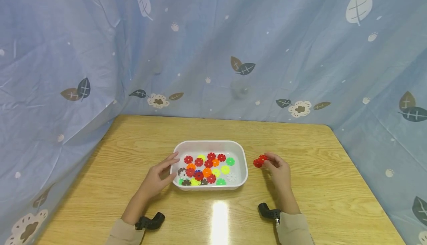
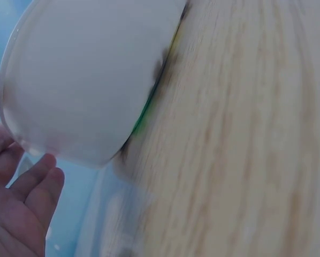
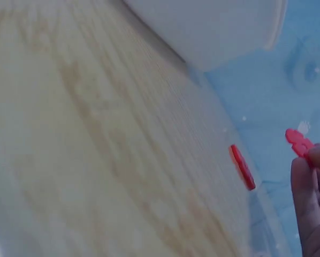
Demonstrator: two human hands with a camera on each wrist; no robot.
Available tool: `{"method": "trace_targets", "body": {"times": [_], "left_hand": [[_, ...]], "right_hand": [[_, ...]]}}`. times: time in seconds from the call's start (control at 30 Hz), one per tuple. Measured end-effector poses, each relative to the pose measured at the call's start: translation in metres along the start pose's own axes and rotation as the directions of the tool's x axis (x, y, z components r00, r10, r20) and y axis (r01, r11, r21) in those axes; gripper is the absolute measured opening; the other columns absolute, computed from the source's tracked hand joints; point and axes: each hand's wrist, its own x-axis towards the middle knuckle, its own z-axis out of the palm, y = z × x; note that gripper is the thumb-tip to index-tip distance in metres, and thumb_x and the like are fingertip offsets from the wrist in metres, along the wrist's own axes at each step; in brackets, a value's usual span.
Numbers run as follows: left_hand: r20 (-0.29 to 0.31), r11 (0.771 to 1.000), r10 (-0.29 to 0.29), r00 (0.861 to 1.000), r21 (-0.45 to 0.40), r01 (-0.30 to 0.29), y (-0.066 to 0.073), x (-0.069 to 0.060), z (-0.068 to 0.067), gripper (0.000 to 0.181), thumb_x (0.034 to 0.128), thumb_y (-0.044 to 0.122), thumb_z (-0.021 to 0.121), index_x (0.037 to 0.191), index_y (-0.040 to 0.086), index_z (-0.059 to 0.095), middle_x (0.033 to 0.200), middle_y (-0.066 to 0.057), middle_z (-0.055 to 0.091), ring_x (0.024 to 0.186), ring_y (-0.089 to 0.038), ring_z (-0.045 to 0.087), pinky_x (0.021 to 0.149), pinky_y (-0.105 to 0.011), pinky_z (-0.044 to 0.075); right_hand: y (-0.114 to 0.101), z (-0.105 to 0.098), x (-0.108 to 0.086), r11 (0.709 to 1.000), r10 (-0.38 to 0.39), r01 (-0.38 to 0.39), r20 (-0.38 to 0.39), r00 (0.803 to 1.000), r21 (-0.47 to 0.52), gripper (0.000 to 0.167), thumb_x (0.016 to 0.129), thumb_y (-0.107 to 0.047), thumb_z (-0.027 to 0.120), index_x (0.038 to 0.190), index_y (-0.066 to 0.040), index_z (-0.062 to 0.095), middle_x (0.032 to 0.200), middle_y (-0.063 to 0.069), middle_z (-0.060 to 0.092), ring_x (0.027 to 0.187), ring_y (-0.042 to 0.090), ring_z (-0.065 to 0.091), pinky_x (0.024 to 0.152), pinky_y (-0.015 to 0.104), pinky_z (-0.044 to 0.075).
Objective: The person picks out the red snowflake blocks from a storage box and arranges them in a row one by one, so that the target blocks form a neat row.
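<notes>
A white plastic basin [image 1: 242, 163] holds several notched snowflake discs in red, orange, yellow, green, white and dark tones. My left hand [image 1: 158, 178] rests at the basin's left side, its fingers spread and touching the rim; in the left wrist view the fingers [image 2: 39, 182] lie loosely against the outer wall. Right of the basin, my right hand [image 1: 279, 169] pinches a red snowflake disc [image 1: 262, 158] between thumb and finger. Another red disc [image 1: 257, 164] appears just beside it; in the right wrist view this second disc [image 3: 242, 167] lies on the table, apart from the held one [image 3: 298, 141].
The wooden table [image 1: 320, 185] reaches back to a blue patterned cloth [image 1: 200, 52], which hangs behind it and along both sides. Black wrist cameras are strapped to both forearms. A bright reflection lies on the tabletop in front of the basin.
</notes>
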Motion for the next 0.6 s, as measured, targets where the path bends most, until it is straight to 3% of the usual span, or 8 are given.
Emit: {"method": "trace_targets", "body": {"times": [0.2, 0.4, 0.6], "left_hand": [[0.006, 1.000, 0.001, 1.000, -0.011, -0.001, -0.005, -0.001, 0.000, 0.039, 0.0878, 0.004, 0.065, 0.126, -0.001, 0.058, 0.148, -0.012, 0.042, 0.138, -0.029, 0.033, 0.104, -0.010, 0.032], [0.009, 1.000, -0.002, 1.000, -0.009, 0.002, -0.003, -0.001, 0.000, 0.039, 0.0881, 0.006, 0.064, 0.126, -0.001, 0.057, 0.148, -0.012, 0.042, 0.139, -0.025, 0.033, 0.104, -0.010, 0.032], [0.006, 1.000, -0.005, 1.000, -0.006, 0.005, -0.004, -0.001, -0.001, 0.039, 0.0877, 0.004, 0.064, 0.126, -0.001, 0.057, 0.148, -0.013, 0.042, 0.139, -0.026, 0.033, 0.104, -0.010, 0.032]], "right_hand": [[0.010, -0.004, 0.003, 0.999, 0.033, -0.036, -0.055, 0.998, -0.037, 0.026, 0.090, -0.004, 0.060, 0.116, -0.001, 0.065, 0.113, 0.017, 0.064, 0.083, -0.004, 0.056, 0.067, 0.009, 0.049], [0.019, -0.006, 0.005, 0.992, -0.003, -0.008, -0.089, 0.996, -0.124, 0.025, 0.091, -0.005, 0.060, 0.114, -0.001, 0.065, 0.112, 0.019, 0.065, 0.081, -0.009, 0.052, 0.069, 0.003, 0.044], [0.022, -0.005, 0.006, 0.960, -0.060, 0.028, -0.106, 0.993, -0.277, 0.024, 0.090, -0.005, 0.059, 0.112, -0.003, 0.067, 0.106, 0.017, 0.068, 0.089, 0.012, 0.060, 0.067, 0.007, 0.042]]}}
